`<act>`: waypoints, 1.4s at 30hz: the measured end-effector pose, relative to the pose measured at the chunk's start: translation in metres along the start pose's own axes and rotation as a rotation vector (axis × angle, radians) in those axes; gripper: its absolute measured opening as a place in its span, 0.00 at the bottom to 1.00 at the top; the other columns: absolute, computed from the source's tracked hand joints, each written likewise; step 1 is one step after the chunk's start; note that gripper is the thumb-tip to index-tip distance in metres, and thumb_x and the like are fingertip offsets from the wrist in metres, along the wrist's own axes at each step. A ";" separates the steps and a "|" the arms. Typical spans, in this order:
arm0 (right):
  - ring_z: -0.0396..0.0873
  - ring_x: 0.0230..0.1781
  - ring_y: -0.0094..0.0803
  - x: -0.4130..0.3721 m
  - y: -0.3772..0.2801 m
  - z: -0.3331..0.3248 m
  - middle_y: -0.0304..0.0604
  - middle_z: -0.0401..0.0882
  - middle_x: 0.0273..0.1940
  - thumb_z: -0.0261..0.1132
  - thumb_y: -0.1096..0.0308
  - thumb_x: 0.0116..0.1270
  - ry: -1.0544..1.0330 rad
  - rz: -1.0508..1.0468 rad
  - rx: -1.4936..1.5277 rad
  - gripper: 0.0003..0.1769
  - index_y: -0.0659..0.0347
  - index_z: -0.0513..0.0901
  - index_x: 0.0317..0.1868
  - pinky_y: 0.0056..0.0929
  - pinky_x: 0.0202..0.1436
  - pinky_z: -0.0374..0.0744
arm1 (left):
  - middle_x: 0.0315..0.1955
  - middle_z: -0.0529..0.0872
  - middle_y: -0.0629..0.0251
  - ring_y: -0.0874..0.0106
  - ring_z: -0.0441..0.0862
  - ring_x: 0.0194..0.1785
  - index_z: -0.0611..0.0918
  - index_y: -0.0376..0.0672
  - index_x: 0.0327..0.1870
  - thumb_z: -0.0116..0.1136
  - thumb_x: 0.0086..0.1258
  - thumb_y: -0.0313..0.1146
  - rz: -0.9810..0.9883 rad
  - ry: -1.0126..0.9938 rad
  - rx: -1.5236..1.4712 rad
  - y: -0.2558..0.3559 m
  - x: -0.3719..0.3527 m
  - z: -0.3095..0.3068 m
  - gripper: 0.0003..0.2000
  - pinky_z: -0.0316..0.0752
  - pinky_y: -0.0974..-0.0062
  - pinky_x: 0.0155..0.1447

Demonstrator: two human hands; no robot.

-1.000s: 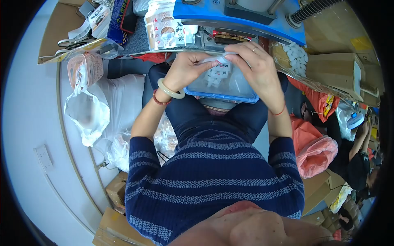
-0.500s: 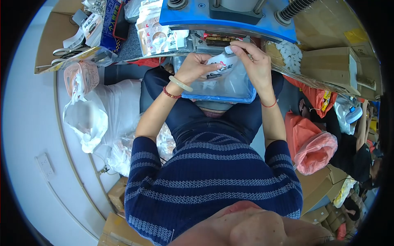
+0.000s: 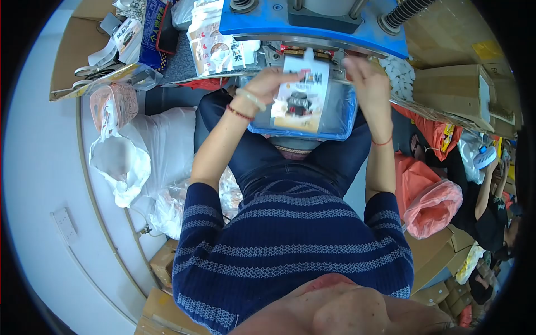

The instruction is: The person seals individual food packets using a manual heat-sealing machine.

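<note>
My left hand (image 3: pixel 272 85) pinches the left edge of a printed spout pouch (image 3: pixel 301 100), which hangs upright with its printed side showing and its spout at the top. The pouch is in front of a blue-rimmed clear bin (image 3: pixel 341 135) on my lap. My right hand (image 3: pixel 365 78) is to the right of the pouch, apart from it, its fingers spread and smeared by motion. Behind the pouch's spout stands a blue press machine (image 3: pixel 312 32). At the machine's left lies a stack of printed pouches (image 3: pixel 218 53).
White small parts (image 3: pixel 399 78) lie right of the machine beside cardboard boxes (image 3: pixel 452 92). A pink basket (image 3: pixel 114 103) and white bag (image 3: pixel 120 164) hang at left. A red bag (image 3: pixel 432 206) is at right. Another person (image 3: pixel 488 204) is at the far right.
The pouch, tilted between both hands before, now hangs upright from my left hand. My right hand has let go of the spout's cap area and moved right.
</note>
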State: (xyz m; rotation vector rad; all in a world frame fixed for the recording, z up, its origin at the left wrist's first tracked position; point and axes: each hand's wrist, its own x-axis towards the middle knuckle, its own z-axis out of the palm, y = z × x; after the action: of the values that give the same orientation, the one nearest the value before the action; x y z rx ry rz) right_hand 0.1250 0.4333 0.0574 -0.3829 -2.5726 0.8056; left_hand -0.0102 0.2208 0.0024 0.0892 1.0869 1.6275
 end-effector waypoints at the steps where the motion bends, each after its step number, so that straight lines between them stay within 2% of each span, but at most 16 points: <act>1: 0.85 0.43 0.50 -0.003 0.005 -0.013 0.53 0.85 0.43 0.60 0.58 0.74 0.023 0.032 -0.110 0.16 0.61 0.85 0.50 0.37 0.44 0.80 | 0.50 0.87 0.58 0.73 0.85 0.51 0.83 0.30 0.53 0.65 0.70 0.30 -0.012 0.045 -0.015 0.004 0.010 -0.002 0.15 0.77 0.75 0.60; 4: 0.84 0.45 0.52 0.003 0.030 -0.031 0.51 0.85 0.44 0.58 0.56 0.75 0.078 0.348 -0.564 0.16 0.57 0.84 0.51 0.46 0.46 0.80 | 0.49 0.88 0.59 0.72 0.85 0.51 0.84 0.32 0.53 0.67 0.69 0.30 0.021 0.031 -0.032 0.005 0.021 -0.003 0.15 0.78 0.73 0.59; 8: 0.82 0.47 0.56 0.009 0.084 -0.011 0.57 0.83 0.47 0.60 0.61 0.71 -0.055 0.125 -0.557 0.15 0.61 0.84 0.49 0.49 0.47 0.80 | 0.45 0.89 0.60 0.75 0.85 0.48 0.85 0.33 0.51 0.66 0.71 0.34 0.058 0.066 0.058 0.006 0.008 0.007 0.15 0.79 0.76 0.53; 10: 0.82 0.46 0.56 0.009 0.083 -0.001 0.57 0.83 0.46 0.60 0.62 0.70 -0.061 0.114 -0.534 0.15 0.62 0.84 0.49 0.49 0.47 0.81 | 0.39 0.90 0.56 0.75 0.87 0.42 0.85 0.32 0.49 0.71 0.65 0.36 -0.035 0.233 1.004 0.030 -0.017 0.004 0.18 0.80 0.76 0.47; 11: 0.82 0.46 0.56 0.011 0.081 0.003 0.58 0.83 0.46 0.60 0.64 0.68 -0.054 0.115 -0.521 0.14 0.64 0.83 0.48 0.49 0.47 0.81 | 0.36 0.89 0.51 0.72 0.88 0.40 0.84 0.30 0.48 0.72 0.64 0.41 0.431 0.330 0.922 0.017 -0.023 -0.015 0.21 0.79 0.75 0.45; 13: 0.82 0.46 0.57 0.016 0.078 0.004 0.59 0.82 0.46 0.59 0.65 0.68 -0.084 0.180 -0.532 0.14 0.65 0.83 0.48 0.49 0.47 0.81 | 0.44 0.87 0.45 0.60 0.87 0.49 0.82 0.30 0.52 0.71 0.64 0.41 0.780 0.812 1.067 0.021 -0.035 -0.045 0.24 0.79 0.69 0.53; 14: 0.82 0.46 0.57 0.019 0.076 0.004 0.60 0.82 0.46 0.59 0.66 0.68 -0.108 0.241 -0.553 0.14 0.66 0.84 0.47 0.49 0.47 0.81 | 0.56 0.81 0.42 0.50 0.78 0.63 0.79 0.31 0.57 0.71 0.63 0.41 1.085 0.789 1.456 0.028 -0.034 -0.070 0.27 0.73 0.63 0.64; 16: 0.81 0.48 0.58 0.022 0.071 0.003 0.64 0.80 0.49 0.59 0.67 0.67 -0.147 0.321 -0.521 0.15 0.65 0.82 0.51 0.50 0.46 0.80 | 0.64 0.76 0.46 0.52 0.72 0.70 0.76 0.37 0.64 0.70 0.64 0.39 0.932 0.701 1.841 0.003 -0.036 -0.103 0.29 0.69 0.63 0.70; 17: 0.80 0.48 0.59 0.022 0.071 0.002 0.65 0.79 0.49 0.59 0.68 0.67 0.009 0.248 -0.480 0.17 0.65 0.80 0.53 0.51 0.47 0.80 | 0.64 0.77 0.50 0.54 0.73 0.69 0.76 0.39 0.64 0.68 0.61 0.30 0.925 0.724 1.884 -0.009 -0.042 -0.096 0.28 0.68 0.63 0.71; 18: 0.79 0.48 0.60 0.020 0.071 0.003 0.66 0.78 0.50 0.59 0.68 0.67 0.162 0.183 -0.434 0.18 0.65 0.78 0.55 0.52 0.47 0.79 | 0.64 0.77 0.50 0.54 0.73 0.69 0.76 0.39 0.64 0.68 0.61 0.30 0.931 0.723 1.886 -0.011 -0.044 -0.102 0.28 0.68 0.63 0.71; 21: 0.79 0.47 0.62 0.026 0.088 0.009 0.64 0.78 0.50 0.59 0.69 0.66 0.077 0.068 -0.430 0.20 0.64 0.76 0.58 0.53 0.49 0.79 | 0.59 0.81 0.56 0.55 0.76 0.66 0.79 0.41 0.60 0.59 0.54 0.16 1.021 0.706 1.680 -0.017 -0.050 -0.109 0.27 0.72 0.60 0.68; 26: 0.79 0.46 0.61 0.017 0.091 0.004 0.63 0.79 0.47 0.60 0.68 0.69 0.047 0.167 -0.399 0.19 0.61 0.77 0.59 0.50 0.49 0.78 | 0.51 0.86 0.57 0.57 0.83 0.57 0.85 0.41 0.52 0.59 0.56 0.16 0.995 0.723 1.696 -0.001 -0.050 -0.105 0.21 0.78 0.65 0.60; 30: 0.84 0.43 0.41 -0.006 0.040 -0.039 0.52 0.84 0.44 0.62 0.68 0.72 0.197 0.119 -0.098 0.13 0.62 0.82 0.53 0.34 0.49 0.80 | 0.41 0.90 0.56 0.63 0.87 0.44 0.88 0.38 0.46 0.61 0.58 0.17 0.947 0.711 1.248 0.011 -0.076 -0.052 0.15 0.79 0.72 0.53; 33: 0.81 0.42 0.21 -0.034 -0.006 -0.026 0.38 0.85 0.42 0.66 0.74 0.69 0.031 0.265 0.506 0.10 0.63 0.84 0.50 0.21 0.49 0.78 | 0.31 0.88 0.70 0.85 0.81 0.33 0.89 0.34 0.45 0.69 0.66 0.25 0.631 0.570 0.731 0.006 -0.076 -0.034 0.08 0.75 0.86 0.38; 35: 0.80 0.42 0.22 -0.047 -0.035 -0.001 0.38 0.85 0.43 0.69 0.75 0.66 -0.083 0.210 0.563 0.10 0.64 0.85 0.48 0.20 0.49 0.77 | 0.31 0.89 0.71 0.86 0.80 0.33 0.89 0.36 0.43 0.71 0.65 0.28 0.539 0.439 0.627 0.011 -0.077 -0.004 0.09 0.74 0.87 0.37; 42: 0.84 0.43 0.31 -0.006 -0.084 -0.002 0.44 0.86 0.41 0.71 0.74 0.63 0.013 -0.138 0.555 0.09 0.65 0.85 0.43 0.28 0.48 0.79 | 0.33 0.90 0.65 0.84 0.82 0.36 0.89 0.34 0.45 0.71 0.65 0.31 0.462 0.239 0.626 0.021 -0.080 0.032 0.12 0.77 0.86 0.41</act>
State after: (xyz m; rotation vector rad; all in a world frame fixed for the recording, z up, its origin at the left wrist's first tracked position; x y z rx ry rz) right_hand 0.1197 0.3656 0.1069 -0.0384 -2.2061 1.3942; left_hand 0.0224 0.1768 0.0716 0.6062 1.8370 1.6601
